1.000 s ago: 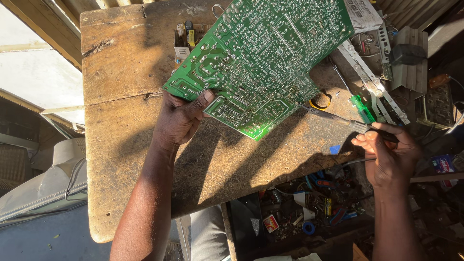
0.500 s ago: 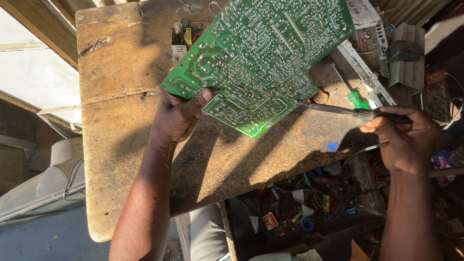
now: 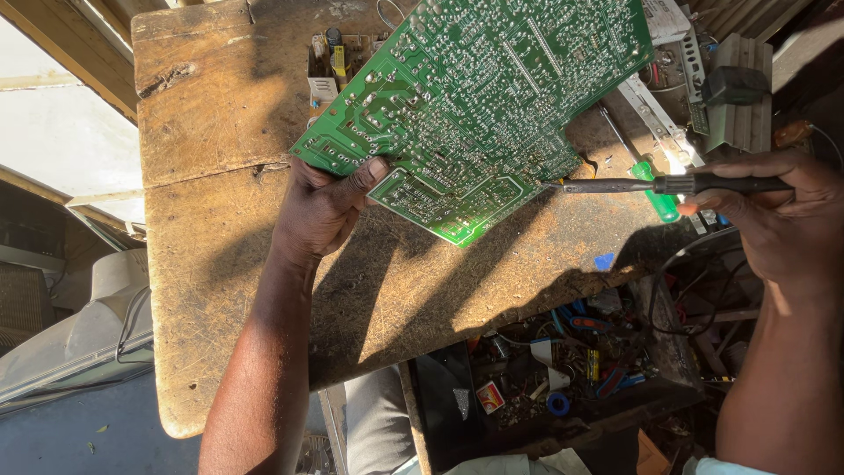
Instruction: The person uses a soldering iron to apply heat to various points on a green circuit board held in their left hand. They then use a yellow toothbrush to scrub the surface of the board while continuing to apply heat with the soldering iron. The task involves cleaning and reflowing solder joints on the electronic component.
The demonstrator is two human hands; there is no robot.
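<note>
Open drawer (image 3: 563,378) nearest, below the worktop edge: loose small parts, tape rolls and wire scraps, untouched.

Right hand (image 3: 774,220): grip closed around the dark handle of a soldering iron (image 3: 668,185), thumb and fingers pressed together on the shaft. Held roughly level, tip directed left. Tip at the right edge of the green circuit board (image 3: 475,105), either touching it or just short of it; contact not resolvable. No solder wire visible in either hand. No smoke or molten joint discernible.

Left hand (image 3: 330,207): grip pinching the lower left edge of the board, thumb on the solder side, remaining fingers hidden behind. Board held tilted, solder side toward the camera, lower corner near the worktop (image 3: 220,264) and upper part raised over it.

Progress, as a judgement: board lifted and presented, iron brought to the work point, so positioning complete; actual work on the joints apparently at its start or just under way. No removed component visible beside the board, no cleared pads distinguishable at this scale.

Farther back: green-handled screwdriver (image 3: 659,198) lying on the worktop just beyond the iron; small component board (image 3: 330,66) partly hidden behind the large board; metal bracket strip (image 3: 659,114) and a grey finned block (image 3: 743,105) at the far right corner.
</note>
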